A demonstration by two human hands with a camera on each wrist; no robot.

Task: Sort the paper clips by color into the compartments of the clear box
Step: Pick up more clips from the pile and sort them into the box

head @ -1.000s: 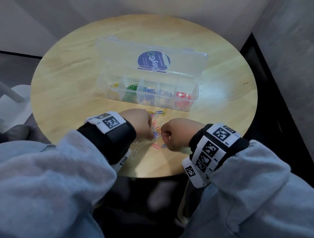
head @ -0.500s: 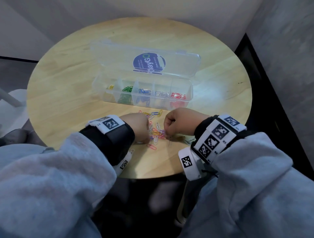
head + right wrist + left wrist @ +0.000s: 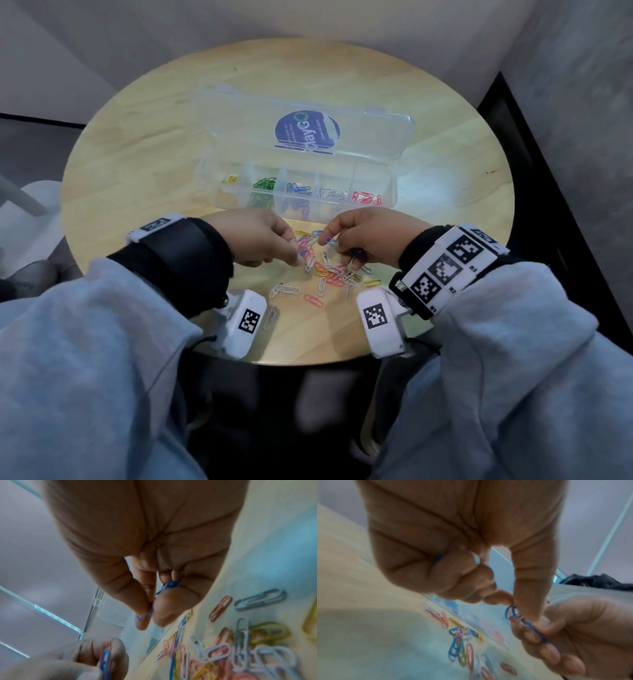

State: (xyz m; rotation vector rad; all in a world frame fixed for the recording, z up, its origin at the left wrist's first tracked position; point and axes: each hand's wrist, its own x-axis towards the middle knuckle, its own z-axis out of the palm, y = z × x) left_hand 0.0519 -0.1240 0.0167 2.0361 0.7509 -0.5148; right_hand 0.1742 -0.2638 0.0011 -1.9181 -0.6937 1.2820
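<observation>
1. Your right hand (image 3: 368, 236) is pinching a blue wire paper clip (image 3: 165, 588) between thumb and fingertips.
2. Your left hand (image 3: 257, 240) is pinching another blue clip (image 3: 511, 613).
3. Both are hovering over the loose coloured clips (image 3: 329, 270), just before the clear plastic compartment box (image 3: 392, 192).

Round blue sticker (image 3: 307, 131) on the open lid of the clear plastic compartment box (image 3: 390, 192), white letters partly readable as "ayGO", smaller white lines beside them too small to read, black-and-white square code markers on white wrist bands (image 3: 448, 269), no readable words
</observation>
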